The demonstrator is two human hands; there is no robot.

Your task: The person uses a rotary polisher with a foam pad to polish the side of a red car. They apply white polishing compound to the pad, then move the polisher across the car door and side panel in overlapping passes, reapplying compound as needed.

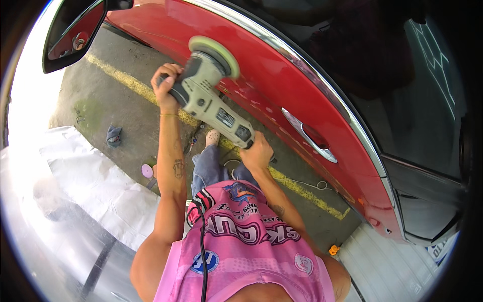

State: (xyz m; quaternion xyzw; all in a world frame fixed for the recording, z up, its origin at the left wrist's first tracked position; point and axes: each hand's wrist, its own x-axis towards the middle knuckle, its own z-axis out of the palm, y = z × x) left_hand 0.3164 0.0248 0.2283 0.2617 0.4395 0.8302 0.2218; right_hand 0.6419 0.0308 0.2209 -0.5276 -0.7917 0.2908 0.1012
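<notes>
An electric car polisher [209, 104] with a beige and dark grey body is held in both hands beside a red car door [260, 71]. My left hand [166, 81] wraps the dark front grip near the polisher's head. My right hand [258, 151] closes around the rear end of the body. The round yellow-green polishing pad [217, 51] faces the door panel and appears to rest against it below the chrome window trim [298, 62]. Farther along the door is a chrome door handle [311, 137]. The trigger is hidden under my right hand.
The side mirror [73, 36] juts out at upper left. A silvery sheet [109, 181] lies at left, near a purple disc [146, 171] and a dark crumpled cloth item [114, 136]. A black cord [204, 253] hangs over my pink shirt; a pale cord [313, 184] lies on the floor.
</notes>
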